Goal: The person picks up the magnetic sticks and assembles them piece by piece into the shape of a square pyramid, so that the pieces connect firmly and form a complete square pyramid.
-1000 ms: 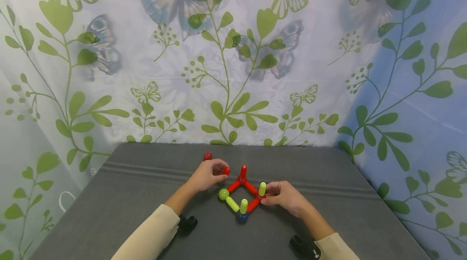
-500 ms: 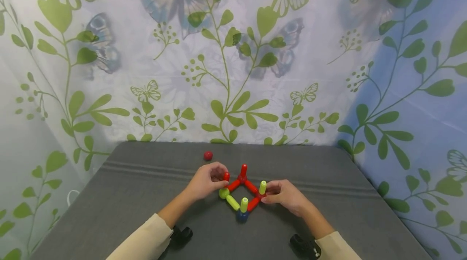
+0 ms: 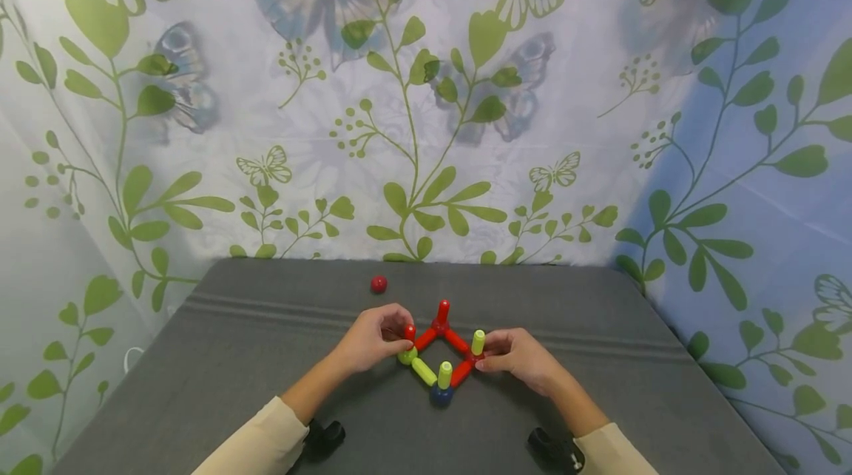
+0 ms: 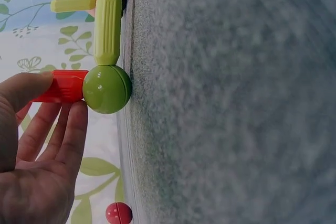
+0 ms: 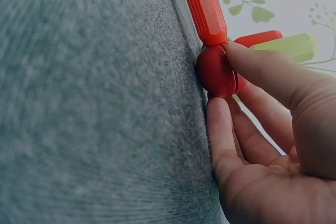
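In the head view, a diamond frame of ball-and-stick pieces lies on the grey surface. My left hand [image 3: 374, 338] pinches a red stick [image 4: 68, 85] between thumb and fingers; its end meets the green ball [image 4: 106, 89] at the left corner. My right hand [image 3: 522, 360] grips the red ball [image 5: 216, 71] at the right corner, from which a yellow-green stick [image 3: 478, 342] rises. Another upright yellow-green stick [image 3: 444, 374] tops the blue ball [image 3: 441, 395] at the near corner. At the far corner a red stick [image 3: 444, 311] stands on a red ball.
A loose red ball [image 3: 379, 284] lies beyond the left hand, near the far edge of the grey surface [image 3: 266, 356]. Behind it hangs a curtain [image 3: 413, 127] printed with leaves and butterflies. Black wrist straps [image 3: 325, 439] show below both sleeves.
My left hand has come down and toward me, bringing the red stick from above onto the green ball. The loose red ball behind it is now fully uncovered. My right hand stays put.
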`<state>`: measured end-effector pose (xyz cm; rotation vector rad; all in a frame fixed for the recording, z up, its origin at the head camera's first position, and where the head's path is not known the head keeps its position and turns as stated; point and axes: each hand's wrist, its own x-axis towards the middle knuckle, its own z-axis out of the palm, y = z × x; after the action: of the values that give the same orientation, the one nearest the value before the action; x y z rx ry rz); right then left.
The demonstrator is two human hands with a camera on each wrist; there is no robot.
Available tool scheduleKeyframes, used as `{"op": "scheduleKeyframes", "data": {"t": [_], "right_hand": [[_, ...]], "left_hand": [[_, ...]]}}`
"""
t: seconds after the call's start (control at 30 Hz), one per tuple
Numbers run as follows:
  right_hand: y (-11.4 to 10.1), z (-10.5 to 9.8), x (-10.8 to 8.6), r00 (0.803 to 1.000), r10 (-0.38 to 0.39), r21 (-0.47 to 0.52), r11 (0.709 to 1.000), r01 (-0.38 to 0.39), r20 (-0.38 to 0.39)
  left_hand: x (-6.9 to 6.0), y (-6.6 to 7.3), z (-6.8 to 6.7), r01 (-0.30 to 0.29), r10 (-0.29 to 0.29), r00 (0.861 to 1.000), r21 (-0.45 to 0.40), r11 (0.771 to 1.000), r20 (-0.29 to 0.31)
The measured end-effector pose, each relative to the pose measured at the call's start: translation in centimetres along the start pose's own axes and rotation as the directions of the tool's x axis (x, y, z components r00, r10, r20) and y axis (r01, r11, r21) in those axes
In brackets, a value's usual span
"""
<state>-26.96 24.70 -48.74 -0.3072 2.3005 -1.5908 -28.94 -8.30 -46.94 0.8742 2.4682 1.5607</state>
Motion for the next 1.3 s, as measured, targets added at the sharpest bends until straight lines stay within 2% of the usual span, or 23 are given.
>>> {"op": "scheduleKeyframes", "data": {"t": [0.37, 0.77, 0.9, 1.03, 1.13, 1.23, 1.3], "right_hand": [[-0.6, 0.5, -0.2, 0.999, 0.021, -0.009, 1.000, -0.021, -0.048], [-0.7, 0.7, -0.3, 0.999, 0.006, -0.022, 1.000, -0.007, -0.054], [-0.7, 0.7, -0.2, 0.998, 0.005, -0.020, 1.000, -0.007, -0.063], [-0.6, 1.1, -0.3, 0.991, 0.008, -0.040, 0.999, -0.013, -0.130], [-0.6, 1.8, -0.6, 0.975, 0.010, -0.056, 0.998, -0.023, -0.222], [-0.8, 2.6, -1.0, 0.952, 0.013, -0.041, 0.999, -0.027, -0.306], [-0.9, 3.0, -1.4, 0.950, 0.008, -0.035, 0.999, -0.020, -0.311]], "left_hand": [[-0.1, -0.1, -0.2, -0.005, 0.005, 1.000, 0.006, 1.000, 0.028], [-0.2, 0.0, -0.5, -0.019, 0.019, 0.999, -0.001, 1.000, 0.044], [0.0, -0.1, -0.6, -0.009, 0.007, 0.997, 0.027, 1.000, 0.075], [0.6, -0.6, -0.6, 0.038, -0.058, 0.984, 0.121, 0.992, 0.166], [0.9, -0.9, -0.6, 0.062, -0.108, 0.970, 0.207, 0.976, 0.218], [0.8, -1.0, -0.4, 0.056, -0.111, 0.971, 0.252, 0.966, 0.212], [0.4, -0.9, -0.3, 0.062, -0.113, 0.977, 0.266, 0.962, 0.182]]}}
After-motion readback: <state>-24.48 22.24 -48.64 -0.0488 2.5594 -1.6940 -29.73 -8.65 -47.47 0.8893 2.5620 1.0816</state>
